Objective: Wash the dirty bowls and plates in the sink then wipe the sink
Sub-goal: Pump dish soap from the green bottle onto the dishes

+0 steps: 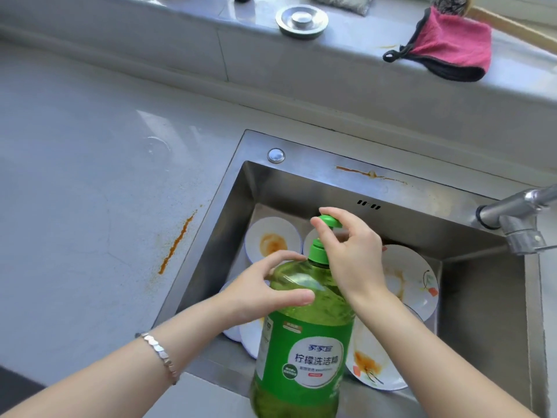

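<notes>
Pale grey smooth worktop [90,176] is seen from above, marked by an orange-brown streak [177,241] near the left rim of the square stainless-steel sink [229,224] set into it. A second orange smear [370,174] is seen on the sink's back rim, with a round metal button [275,155] at the back-left corner. A chrome tap spout [518,218] reaches in from the right.

White round plates with orange residue [272,241] are lying in the basin, several overlapping; at least two carry a painted motif.

A large translucent green plastic dish-soap bottle [304,342] is held upright over the sink's near edge, in front of the plates. Its base is cut off by the frame, so whether it is resting on anything cannot be told.

Left hand [265,288] is wrapped round the bottle's shoulder, with a silver link bracelet [159,354] on the wrist. Right hand [352,254] is set on the green pump head [330,221], pinched between thumb and curled fingers.

Behind the worktop, a raised grey ledge [150,31] carries a round metal sink strainer [301,21] and a pink cloth with black edging [452,46], the cloth hanging over the front edge.
</notes>
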The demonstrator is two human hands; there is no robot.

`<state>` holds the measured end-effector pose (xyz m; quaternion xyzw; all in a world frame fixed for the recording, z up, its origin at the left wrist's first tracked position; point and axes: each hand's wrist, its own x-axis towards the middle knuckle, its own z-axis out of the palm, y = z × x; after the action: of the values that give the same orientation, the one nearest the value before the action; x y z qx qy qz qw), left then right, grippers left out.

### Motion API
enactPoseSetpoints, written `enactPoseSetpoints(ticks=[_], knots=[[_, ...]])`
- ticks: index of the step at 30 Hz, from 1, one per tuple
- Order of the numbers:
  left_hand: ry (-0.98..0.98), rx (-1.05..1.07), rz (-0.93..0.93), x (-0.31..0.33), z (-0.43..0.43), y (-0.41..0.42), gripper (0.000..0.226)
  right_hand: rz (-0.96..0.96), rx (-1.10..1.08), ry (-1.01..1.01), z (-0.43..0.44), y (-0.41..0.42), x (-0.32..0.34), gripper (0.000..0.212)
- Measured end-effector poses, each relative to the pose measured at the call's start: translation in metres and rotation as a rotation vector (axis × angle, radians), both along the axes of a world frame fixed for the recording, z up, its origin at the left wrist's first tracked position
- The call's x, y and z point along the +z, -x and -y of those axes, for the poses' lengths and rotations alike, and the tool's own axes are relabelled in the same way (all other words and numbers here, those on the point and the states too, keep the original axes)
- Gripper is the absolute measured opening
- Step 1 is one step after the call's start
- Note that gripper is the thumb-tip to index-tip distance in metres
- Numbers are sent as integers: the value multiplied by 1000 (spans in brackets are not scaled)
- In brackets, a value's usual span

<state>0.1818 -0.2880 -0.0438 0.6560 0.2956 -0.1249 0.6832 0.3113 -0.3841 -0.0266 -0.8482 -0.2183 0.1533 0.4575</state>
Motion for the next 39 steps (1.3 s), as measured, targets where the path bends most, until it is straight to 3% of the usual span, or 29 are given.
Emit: enactPoseSetpoints(ticks=[7, 29, 35, 39], knots=[[-109, -46, -43, -5, -26, 11, 63, 57, -14, 5, -24, 14, -12, 19], [-116, -71, -70, -9, -26, 7, 59, -11, 87, 121, -16, 1, -11, 24], [-55, -89, 5, 1, -19, 9, 58, -24, 61, 73, -5, 5, 11, 21], [-17, -119, 102, 13, -11, 15, 59, 93, 105, 64, 8, 12, 38, 20]])
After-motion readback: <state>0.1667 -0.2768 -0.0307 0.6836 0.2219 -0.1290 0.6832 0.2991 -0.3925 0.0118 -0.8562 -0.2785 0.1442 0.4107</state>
